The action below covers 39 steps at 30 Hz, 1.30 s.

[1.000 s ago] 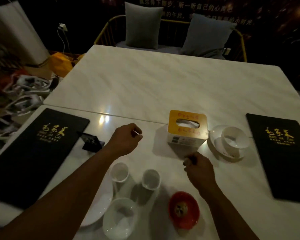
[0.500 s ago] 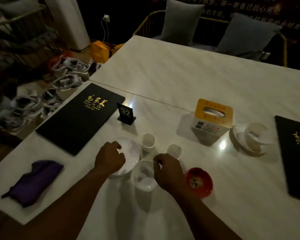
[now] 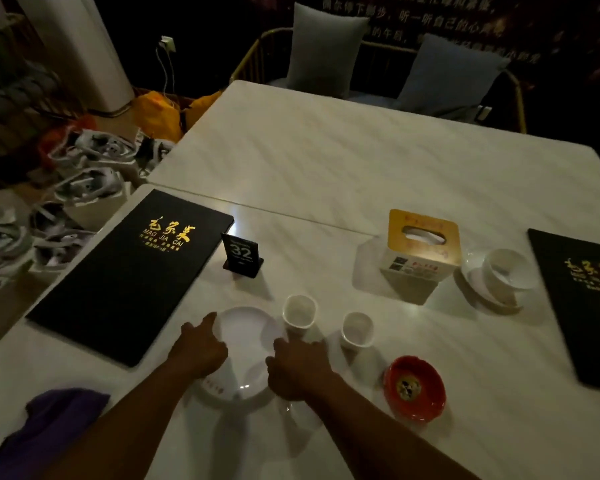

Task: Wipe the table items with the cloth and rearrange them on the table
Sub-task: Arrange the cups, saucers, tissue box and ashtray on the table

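both hands have come down from the air near the tissue box [image 3: 421,251] onto the crockery at the near edge of the marble table [image 3: 326,168]. the view has also swung left, so the purple cloth [image 3: 56,414] now shows at the lower left corner. the left hand [image 3: 200,349] rests at the left rim of the white plate [image 3: 248,327]. one finger is stretched along that rim and the others are folded, and i cannot tell whether it actually pinches the edge. the right hand [image 3: 297,367] has slid from the side of the white bowl [image 3: 257,379] to lie over it, hiding most of it. its fingertips reach toward the foot of the taller cup [image 3: 299,311], and whether they clasp the bowl cannot be told. nothing on the table seems to have shifted: the shorter cup [image 3: 357,329], the red dish [image 3: 414,389], the number stand [image 3: 242,252] and the black menu [image 3: 132,271] sit as they did. the cloth lies crumpled, well apart from both hands and untouched. so this reads as the start of lifting or separating plate and bowl, with wiping not yet begun. one hand will likely have to fetch the cloth.
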Each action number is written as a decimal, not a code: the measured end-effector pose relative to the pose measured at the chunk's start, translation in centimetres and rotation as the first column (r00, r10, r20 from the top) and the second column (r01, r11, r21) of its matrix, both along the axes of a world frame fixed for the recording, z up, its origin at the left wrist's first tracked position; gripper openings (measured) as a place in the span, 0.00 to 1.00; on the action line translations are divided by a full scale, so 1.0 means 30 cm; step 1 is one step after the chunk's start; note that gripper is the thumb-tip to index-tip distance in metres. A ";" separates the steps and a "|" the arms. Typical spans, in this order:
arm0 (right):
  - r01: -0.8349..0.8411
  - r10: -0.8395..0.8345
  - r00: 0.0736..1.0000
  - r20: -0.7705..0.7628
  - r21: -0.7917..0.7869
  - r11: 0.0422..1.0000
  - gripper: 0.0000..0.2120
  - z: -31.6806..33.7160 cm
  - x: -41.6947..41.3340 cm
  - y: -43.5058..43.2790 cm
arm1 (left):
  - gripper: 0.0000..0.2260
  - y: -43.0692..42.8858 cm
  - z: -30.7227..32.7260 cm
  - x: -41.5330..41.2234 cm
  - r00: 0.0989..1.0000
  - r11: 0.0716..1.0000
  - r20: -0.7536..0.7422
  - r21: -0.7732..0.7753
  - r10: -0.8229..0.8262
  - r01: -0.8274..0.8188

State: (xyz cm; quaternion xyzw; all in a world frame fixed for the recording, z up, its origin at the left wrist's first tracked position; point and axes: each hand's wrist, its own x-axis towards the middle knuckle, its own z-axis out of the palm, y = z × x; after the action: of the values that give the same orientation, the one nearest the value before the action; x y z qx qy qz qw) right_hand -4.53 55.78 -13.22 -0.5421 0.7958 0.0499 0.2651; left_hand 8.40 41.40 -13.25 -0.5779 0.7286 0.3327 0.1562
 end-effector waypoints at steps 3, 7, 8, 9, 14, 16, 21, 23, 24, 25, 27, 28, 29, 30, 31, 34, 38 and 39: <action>0.190 -0.190 0.981 0.042 -0.008 0.982 0.14 0.023 0.030 -0.038 | 0.30 -0.057 -0.025 0.008 0.995 0.996 -0.053 0.034 -0.083 0.085; 0.346 -0.349 0.934 0.077 0.048 0.937 0.13 0.076 0.069 -0.078 | 0.28 -0.151 -0.025 0.032 0.967 0.965 -0.075 0.079 -0.245 0.250; 0.371 -0.374 0.925 0.069 0.045 0.927 0.12 0.087 0.077 -0.086 | 0.28 -0.176 -0.016 0.030 0.956 0.953 -0.061 0.089 -0.286 0.291; 0.392 -0.394 0.917 0.065 0.040 0.919 0.12 0.096 0.086 -0.094 | 0.29 -0.202 -0.003 0.023 0.951 0.946 -0.049 0.096 -0.305 0.309; 0.527 -0.517 0.847 0.124 -0.065 0.847 0.05 0.149 0.099 -0.130 | 0.37 -0.308 0.146 -0.043 0.950 0.933 -0.058 0.183 -0.306 0.311; 0.624 -0.603 0.777 0.180 -0.099 0.775 0.07 0.193 0.075 -0.138 | 0.37 -0.341 0.227 -0.081 0.938 0.921 -0.121 0.182 -0.326 0.344; 0.805 -0.733 0.592 0.335 -0.286 0.519 0.12 0.311 -0.103 -0.139 | 0.35 -0.380 0.345 -0.239 0.846 0.919 -0.432 0.087 -0.313 0.385; 0.867 -0.766 0.490 0.416 -0.323 0.379 0.15 0.319 -0.205 -0.136 | 0.33 -0.374 0.339 -0.342 0.800 0.925 -0.504 0.007 -0.326 0.381; 0.888 -0.774 0.447 0.449 -0.331 0.321 0.16 0.310 -0.255 -0.135 | 0.31 -0.370 0.328 -0.396 0.789 0.930 -0.517 -0.040 -0.333 0.366; 0.897 -0.781 0.419 0.464 -0.344 0.277 0.16 0.299 -0.303 -0.135 | 0.30 -0.364 0.320 -0.452 0.786 0.937 -0.524 -0.073 -0.328 0.342; 0.900 -0.803 0.392 0.448 -0.367 0.235 0.12 0.259 -0.393 -0.138 | 0.26 -0.359 0.285 -0.557 0.788 0.947 -0.534 -0.091 -0.308 0.308; 0.907 -0.815 0.367 0.449 -0.367 0.206 0.11 0.237 -0.435 -0.144 | 0.23 -0.363 0.263 -0.606 0.787 0.950 -0.536 -0.110 -0.305 0.293; 0.918 -0.820 0.335 0.464 -0.358 0.173 0.11 0.211 -0.471 -0.152 | 0.21 -0.372 0.234 -0.649 0.789 0.949 -0.530 -0.129 -0.311 0.287; 0.928 -0.821 0.307 0.481 -0.344 0.145 0.10 0.183 -0.504 -0.163 | 0.19 -0.381 0.203 -0.688 0.790 0.946 -0.522 -0.149 -0.322 0.288; 0.932 -0.817 0.295 0.496 -0.336 0.133 0.09 0.155 -0.537 -0.176 | 0.17 -0.389 0.176 -0.725 0.788 0.945 -0.522 -0.165 -0.327 0.283; 0.932 -0.816 0.322 0.480 -0.315 0.182 0.07 0.076 -0.609 -0.219 | 0.15 -0.400 0.105 -0.809 0.788 0.944 -0.520 -0.181 -0.329 0.275; 0.918 -0.801 0.371 0.469 -0.316 0.240 0.12 -0.029 -0.677 -0.278 | 0.16 -0.415 0.022 -0.879 0.817 0.965 -0.515 -0.105 -0.260 0.241; 0.911 -0.800 0.387 0.459 -0.323 0.256 0.11 -0.051 -0.691 -0.290 | 0.16 -0.422 0.002 -0.890 0.825 0.967 -0.506 -0.099 -0.252 0.235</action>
State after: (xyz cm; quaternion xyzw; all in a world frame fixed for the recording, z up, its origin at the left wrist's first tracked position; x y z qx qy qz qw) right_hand -25.27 47.09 -14.76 -0.0711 0.9074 -0.3791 0.1669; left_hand -18.31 28.73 -13.20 -0.3729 0.8166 0.4404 -0.0120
